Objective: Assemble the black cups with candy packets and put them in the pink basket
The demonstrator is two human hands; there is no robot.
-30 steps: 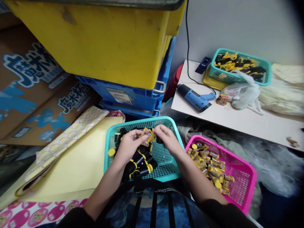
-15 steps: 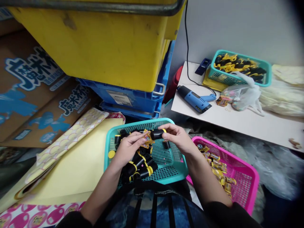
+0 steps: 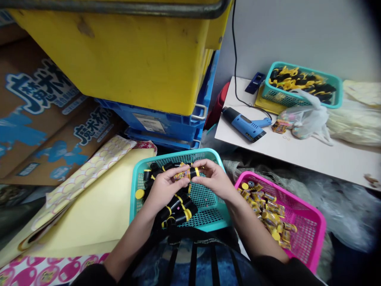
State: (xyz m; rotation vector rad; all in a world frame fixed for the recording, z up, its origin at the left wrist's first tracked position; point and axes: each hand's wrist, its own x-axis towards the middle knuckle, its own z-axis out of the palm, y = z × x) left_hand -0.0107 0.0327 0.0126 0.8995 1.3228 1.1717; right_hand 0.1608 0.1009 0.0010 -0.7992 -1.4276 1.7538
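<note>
My left hand (image 3: 163, 188) pinches a yellow wrapper (image 3: 181, 174), my right hand (image 3: 214, 180) a black tube (image 3: 193, 172); both touch, over the teal basket (image 3: 202, 151).

White tabletop (image 3: 336, 161): blue heat gun (image 3: 244, 124), plastic bag (image 3: 312, 118), yellow pad (image 3: 268, 105) partly under teal basket (image 3: 281, 96).

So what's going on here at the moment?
A person is working bare-handed over the nearer turquoise basket. The left hand holds a printed wrapper against a black tube, which the right hand holds near its yellow rim; fingers hide how far the wrapper covers it. More black tubes lie in that basket, and yellow printed pieces sit in the pink basket.
</note>
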